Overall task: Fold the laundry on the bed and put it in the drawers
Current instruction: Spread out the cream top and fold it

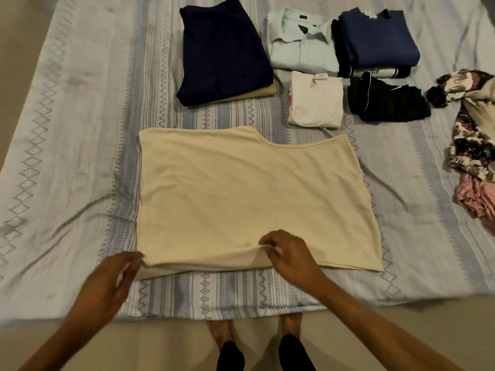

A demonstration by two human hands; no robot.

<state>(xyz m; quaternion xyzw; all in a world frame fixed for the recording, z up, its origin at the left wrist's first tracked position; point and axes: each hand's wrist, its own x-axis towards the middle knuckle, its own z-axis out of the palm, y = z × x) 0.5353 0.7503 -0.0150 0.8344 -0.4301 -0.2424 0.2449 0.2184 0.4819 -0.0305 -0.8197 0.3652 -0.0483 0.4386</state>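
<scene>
A cream top [219,194] lies spread flat in the near middle of a bed [67,129] covered by a pale sheet with grey-blue zigzag and diamond bands. The left hand [112,279] pinches the top's near left corner between thumb and fingers, lifting that edge slightly. The right hand [286,253] pinches the near hem around its middle, fingers curled on the fabric. Folded clothes sit across the far side. At far left is a dark navy garment [225,52] stacked on a pale yellow one [257,96]. To its right is a folded white collared shirt [302,41] with small dark neck labels too small to read. Further right, a blue sweater [377,41] rests on a dark and white garment [375,72] printed with the word "the". Nearer, a folded white top [316,99] lies beside a folded black garment [385,103]. At the right edge lie an unfolded floral-print piece [471,129] and a pink piece [474,199]. Bare feet [222,330] stand on the floor at the near edge.
</scene>
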